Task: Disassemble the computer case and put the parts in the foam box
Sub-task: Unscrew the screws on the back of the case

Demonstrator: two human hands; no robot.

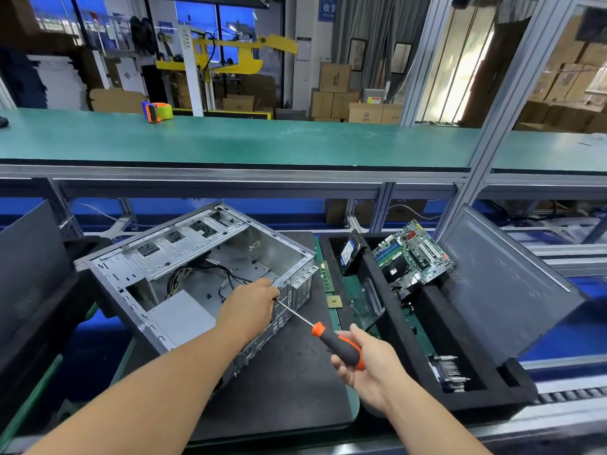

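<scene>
The open metal computer case [184,257] lies on its side on a dark mat, with cables and a grey power supply [180,315] inside. My left hand [249,307] grips the case's rear edge near its right corner. My right hand [364,362] holds an orange-and-black screwdriver [338,344]; its shaft points up-left to the case's rear panel beside my left hand. The black foam box [404,326] stands to the right, holding a motherboard [412,254], a hard drive [351,254] and a heatsink [450,372].
A RAM stick [326,277] and a CPU chip [334,302] lie on the mat between case and box. A clear plastic piece [371,303] sits in the box. The box lid [502,280] leans open at right. A tape dispenser [157,111] is on the green shelf [262,142] above.
</scene>
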